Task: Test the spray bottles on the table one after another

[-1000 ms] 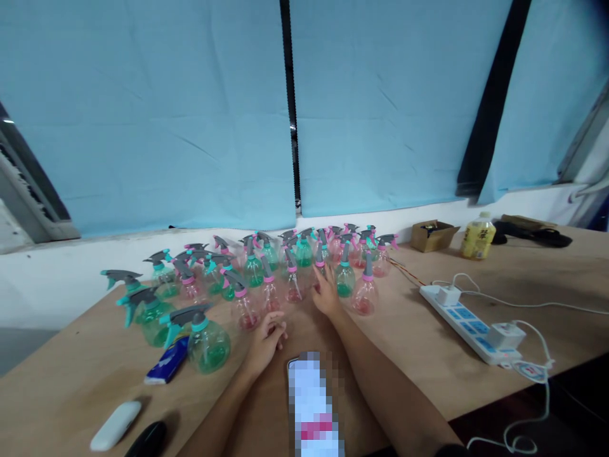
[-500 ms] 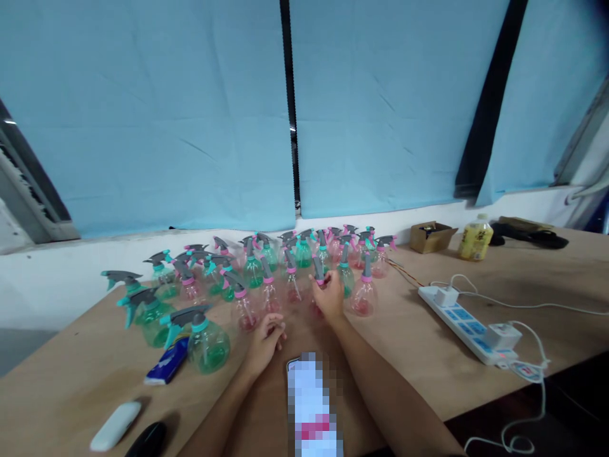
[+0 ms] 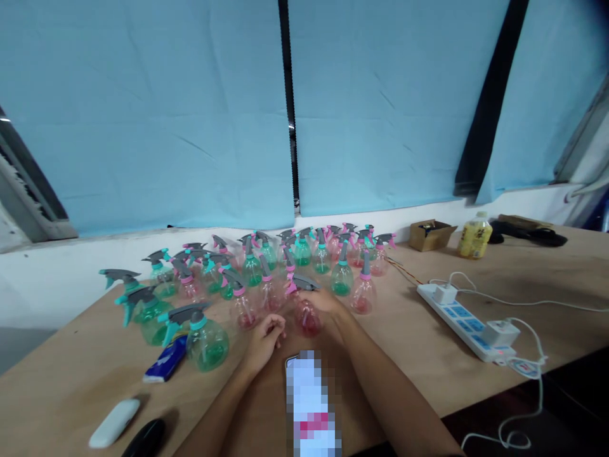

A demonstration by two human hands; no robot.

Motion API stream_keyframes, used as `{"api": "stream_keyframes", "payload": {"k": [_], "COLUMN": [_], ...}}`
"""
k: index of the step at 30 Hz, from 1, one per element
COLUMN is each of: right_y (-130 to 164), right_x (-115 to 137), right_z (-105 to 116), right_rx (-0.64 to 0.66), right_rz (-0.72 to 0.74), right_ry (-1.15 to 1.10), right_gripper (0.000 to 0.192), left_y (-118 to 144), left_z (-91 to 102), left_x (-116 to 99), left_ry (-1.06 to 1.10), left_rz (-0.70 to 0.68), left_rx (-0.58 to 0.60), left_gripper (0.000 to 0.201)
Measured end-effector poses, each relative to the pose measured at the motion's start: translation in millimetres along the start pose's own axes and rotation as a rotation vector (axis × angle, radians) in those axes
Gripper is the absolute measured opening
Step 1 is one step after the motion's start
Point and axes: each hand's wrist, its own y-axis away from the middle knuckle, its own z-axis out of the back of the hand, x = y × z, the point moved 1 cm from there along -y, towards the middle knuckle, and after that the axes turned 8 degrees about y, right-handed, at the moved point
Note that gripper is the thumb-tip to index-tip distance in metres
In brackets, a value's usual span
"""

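Note:
A pink spray bottle (image 3: 308,314) with a grey-and-pink trigger head stands in front of me, pink liquid inside. Behind its neck my right hand (image 3: 326,299) is closed on it, the fingertips mostly hidden by the bottle. My left hand (image 3: 266,336) rests on the table just left of this bottle, fingers loosely curled and apart from the thumb, holding nothing. Left of that hand stands a green spray bottle (image 3: 208,346) with a turquoise collar. A pink spray bottle (image 3: 363,295) is to the right of my right hand.
Several more pink and green spray bottles crowd the table's back. A phone (image 3: 311,406) lies between my forearms. Left are a blue packet (image 3: 166,358), a white case (image 3: 114,423) and a black object (image 3: 144,439). Right are a power strip (image 3: 464,324), cardboard box (image 3: 432,238) and yellow drink bottle (image 3: 474,238).
My right hand has brought the pink spray bottle nearer and slightly left. Its trigger head has turned so the nozzle points left. My left hand has stayed almost still.

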Motion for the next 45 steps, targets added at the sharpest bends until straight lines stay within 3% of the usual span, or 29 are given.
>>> {"api": "stream_keyframes", "payload": {"k": [5,13,19,26,33,36,40,45], "right_y": [1,-3,-3,-3,-4,-3,-3,-5], "right_x": [4,-4,-10,-7,-14,-13,-10,-14], "right_z": [-5,-8,-4,-10,-5,-7,-12,-10], "right_rx": [0.148,0.136,0.129,0.086,0.126,0.084,0.035,0.010], "right_rz": [-0.065,0.020,-0.080,0.011,-0.063,-0.087,-0.003,-0.006], "right_ry": [-0.077,-0.180,-0.090,-0.190,-0.099,-0.112,-0.198,-0.134], "right_gripper": [0.008,0.012,0.008,0.014,0.009,0.008,0.014,0.008], "left_y": [1,1,1,2,2,2,2,2], "left_z": [2.1,1.8,2.0,0.1,-0.2,0.7,1.5,0.9], "left_x": [1,0,1,-3,-5,-2,0,-2], "left_ry": [-0.067,-0.067,-0.065,-0.076,-0.067,-0.075,-0.069,-0.064], "left_rz": [-0.022,-0.015,-0.009,-0.012,-0.002,-0.003,0.001,-0.006], "left_rx": [0.043,0.040,0.055,0.057,0.047,0.046,0.049,0.043], "left_gripper": [0.027,0.028,0.030,0.030,0.031,0.032,0.032,0.030]}}
